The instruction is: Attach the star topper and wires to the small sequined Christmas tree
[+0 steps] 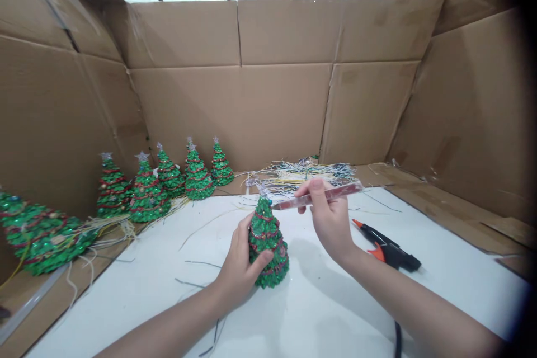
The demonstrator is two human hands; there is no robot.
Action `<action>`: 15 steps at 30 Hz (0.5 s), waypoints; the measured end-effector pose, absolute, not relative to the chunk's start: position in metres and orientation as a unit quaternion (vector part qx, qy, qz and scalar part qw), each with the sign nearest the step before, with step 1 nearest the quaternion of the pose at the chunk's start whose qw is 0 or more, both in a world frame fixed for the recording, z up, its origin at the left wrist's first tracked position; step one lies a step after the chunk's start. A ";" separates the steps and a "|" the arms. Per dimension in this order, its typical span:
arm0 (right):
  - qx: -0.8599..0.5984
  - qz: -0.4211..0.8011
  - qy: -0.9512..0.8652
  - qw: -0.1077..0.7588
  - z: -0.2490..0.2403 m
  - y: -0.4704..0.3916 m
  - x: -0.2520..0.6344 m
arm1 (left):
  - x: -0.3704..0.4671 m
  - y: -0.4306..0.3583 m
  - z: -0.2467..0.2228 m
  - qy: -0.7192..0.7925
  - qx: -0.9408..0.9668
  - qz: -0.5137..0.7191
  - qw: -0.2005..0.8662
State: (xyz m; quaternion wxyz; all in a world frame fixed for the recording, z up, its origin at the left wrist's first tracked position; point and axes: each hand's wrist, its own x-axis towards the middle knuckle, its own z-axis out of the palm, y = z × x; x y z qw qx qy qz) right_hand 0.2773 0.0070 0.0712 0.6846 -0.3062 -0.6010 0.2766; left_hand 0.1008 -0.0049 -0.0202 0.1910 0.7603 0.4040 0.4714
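Note:
A small green Christmas tree (271, 243) with red garlands and a clear star on top stands upright on the white board. My left hand (243, 263) is wrapped round its lower left side, the thumb across the front. Between the thumb and fingers of my right hand (327, 215) is a reddish pen-like tool (335, 192) in a clear covering. The tool's dark tip points left and is at the upper right of the tree, near a small blue bead; whether it touches cannot be made out.
A black and orange glue gun (394, 254) lies at the right, its cord running down. Several decorated trees (149, 193) stand at the left. Loose wires (310, 174) are heaped at the back, others scattered on the white board (444, 251). Cardboard walls (235, 117) surround everything.

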 end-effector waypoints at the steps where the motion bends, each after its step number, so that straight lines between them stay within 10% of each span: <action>1: -0.299 0.269 -0.598 0.693 0.072 0.006 0.279 | 0.099 -0.004 -0.016 0.400 0.760 0.488 0.156; 8: -0.321 0.210 -0.670 0.635 0.080 0.001 0.284 | 0.088 -0.006 0.045 0.326 0.788 0.460 -0.247; 15: -0.345 0.288 -0.773 0.448 0.065 0.019 0.275 | 0.092 -0.002 0.074 0.260 0.815 0.318 -0.409</action>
